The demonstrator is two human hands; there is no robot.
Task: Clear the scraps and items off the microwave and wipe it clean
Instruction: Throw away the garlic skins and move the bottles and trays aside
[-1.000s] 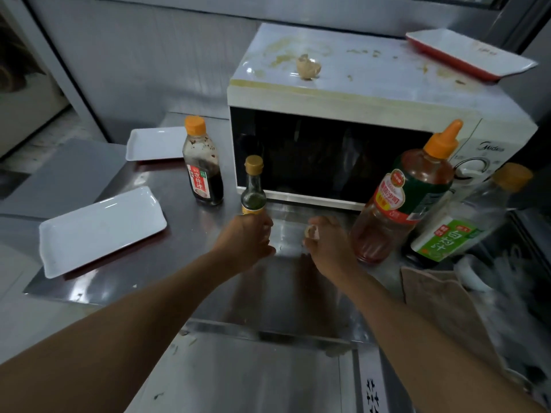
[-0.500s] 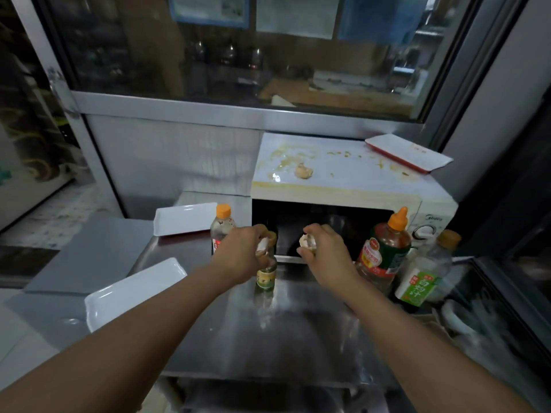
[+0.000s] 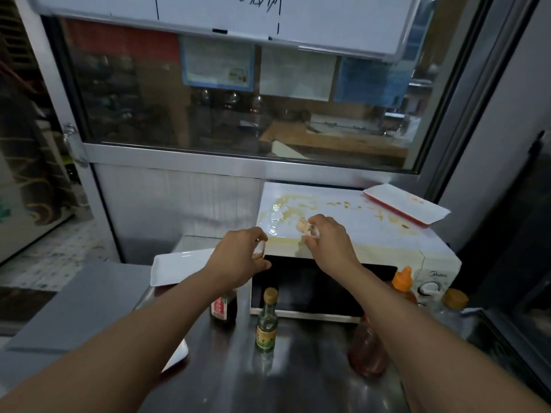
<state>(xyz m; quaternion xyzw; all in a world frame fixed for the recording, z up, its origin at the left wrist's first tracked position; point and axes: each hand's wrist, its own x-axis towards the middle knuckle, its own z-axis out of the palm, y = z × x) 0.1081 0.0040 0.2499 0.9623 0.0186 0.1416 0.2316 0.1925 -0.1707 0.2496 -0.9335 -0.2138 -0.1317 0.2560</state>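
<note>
right hand: (image 3: 329, 242) I'm seeing it reaching over the near-left part of the microwave top, fingertips closing toward the pale scrap; I cannot tell whether it's pinching it yet. Something small and pale may also be tucked in the fingers.
left hand: (image 3: 243, 257) hovering at the near-left corner of the microwave, fingers curled; a small pale thing seems to be showing between them, too blurred to name.
scrap: (image 3: 301, 225) small rounded beige lump, sitting on the top just left of the right fingertips. No clear long axis.
key relation: right hand is nearer, scrap lying just to its far-left; I'm judging a short pinch is enough.
microwave: (image 3: 387, 234) white, flat glossy top, smeared with yellowish sauce and crumbs.
tray: (image 3: 408, 205) rectangular, white with red underside, lying on the far-right corner, overhanging the edge.
counter: (image 3: 298, 368) reflective steel, carrying a small green glass bottle (image 3: 266, 323) and sauce bottles in front of the door.
status: I'm judging clearing is underway, wiping not yet started.
</note>
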